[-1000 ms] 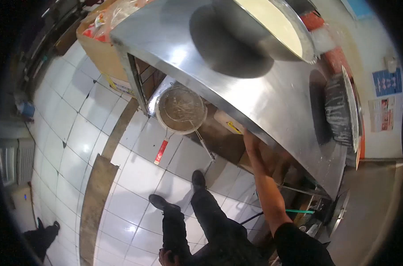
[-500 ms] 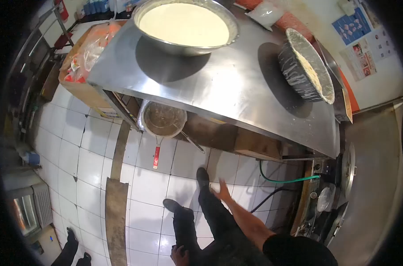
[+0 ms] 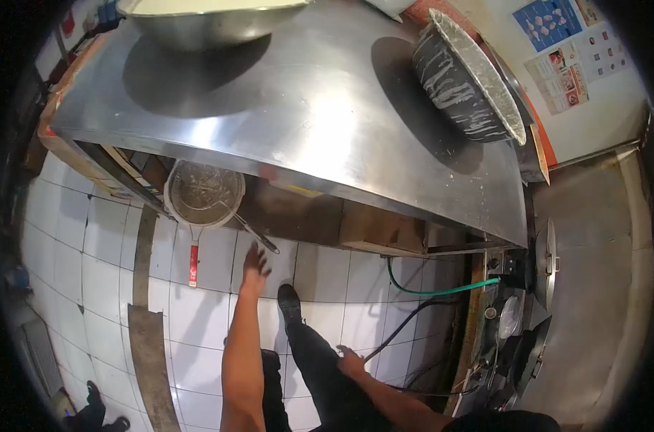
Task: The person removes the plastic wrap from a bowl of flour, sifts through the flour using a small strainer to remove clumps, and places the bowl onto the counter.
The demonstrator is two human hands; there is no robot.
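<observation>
My left hand [image 3: 255, 268] reaches forward over the tiled floor, its fingers apart and nothing in them. Just ahead of it is the handle end of a whisk [image 3: 258, 236], which leans out of a strainer [image 3: 206, 189] with a red handle. The strainer rests on a white container whose contents are hidden, at the left front of the table. Near my right thigh hangs my right hand [image 3: 351, 360], empty with its fingers loosely spread.
On the steel table [image 3: 291, 108] stand a large metal bowl [image 3: 212, 29] of pale batter and a tilted, flour-streaked dark bowl [image 3: 464, 86]. A cardboard box [image 3: 381, 227] sits underneath. A green hose [image 3: 442, 291] runs to the stove [image 3: 496, 324]. Another person's feet [image 3: 100, 410] show at lower left.
My left hand has risen from beside my leg and stretched forward toward the whisk. My right hand has drawn back toward my thigh. The view has shifted right and closer to the table.
</observation>
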